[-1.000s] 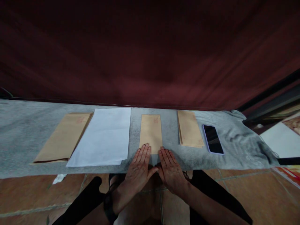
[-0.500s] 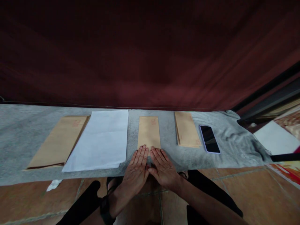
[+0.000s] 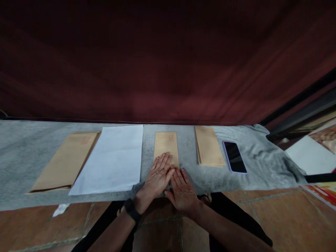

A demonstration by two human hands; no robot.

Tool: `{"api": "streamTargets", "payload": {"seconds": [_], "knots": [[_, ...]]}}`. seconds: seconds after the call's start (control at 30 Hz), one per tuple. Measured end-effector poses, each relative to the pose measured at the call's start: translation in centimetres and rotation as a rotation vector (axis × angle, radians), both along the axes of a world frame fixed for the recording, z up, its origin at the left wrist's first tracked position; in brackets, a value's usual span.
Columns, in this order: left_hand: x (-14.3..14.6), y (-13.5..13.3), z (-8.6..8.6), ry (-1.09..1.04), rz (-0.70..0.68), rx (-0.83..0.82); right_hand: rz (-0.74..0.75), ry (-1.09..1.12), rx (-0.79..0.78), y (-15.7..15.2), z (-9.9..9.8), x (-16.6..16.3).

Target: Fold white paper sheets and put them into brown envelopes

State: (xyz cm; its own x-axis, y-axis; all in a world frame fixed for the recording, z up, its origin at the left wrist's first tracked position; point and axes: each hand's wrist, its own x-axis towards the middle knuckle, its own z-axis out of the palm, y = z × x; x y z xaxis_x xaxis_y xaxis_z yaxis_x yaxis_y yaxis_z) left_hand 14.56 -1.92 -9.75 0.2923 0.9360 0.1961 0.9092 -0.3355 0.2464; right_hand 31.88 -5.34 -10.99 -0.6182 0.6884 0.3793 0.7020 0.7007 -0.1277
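Note:
My left hand [image 3: 159, 172] lies flat, fingers stretched, on the near half of a small brown envelope [image 3: 166, 142] that rests on a grey cloth [image 3: 26, 154]. My right hand [image 3: 181, 186] lies flat beside it at the envelope's near right corner, fingers spread and touching the left hand. A black band sits on my left wrist. Neither hand holds anything.
A stack of white paper [image 3: 112, 159] lies left of the envelope, with a large brown envelope [image 3: 65, 161] further left. A pile of small brown envelopes [image 3: 209, 146] and a dark phone [image 3: 234, 156] lie to the right. A dark red curtain [image 3: 168, 63] hangs behind. Tiled floor lies below.
My left hand has slid forward onto the envelope, and my right hand has moved left against it. The view has shifted slightly.

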Motion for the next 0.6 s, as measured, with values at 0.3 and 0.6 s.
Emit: {"api": "streamTargets", "payload": {"seconds": [0.3, 0.6], "knots": [[0.3, 3.8, -1.1, 0.055, 0.127, 0.032, -0.031, 0.006, -0.037, 0.1, 0.0, -0.3], [0.3, 11.1, 0.4, 0.076, 0.103, -0.097, -0.040, -0.024, -0.088, 0.1, 1.1, -0.4]]}}
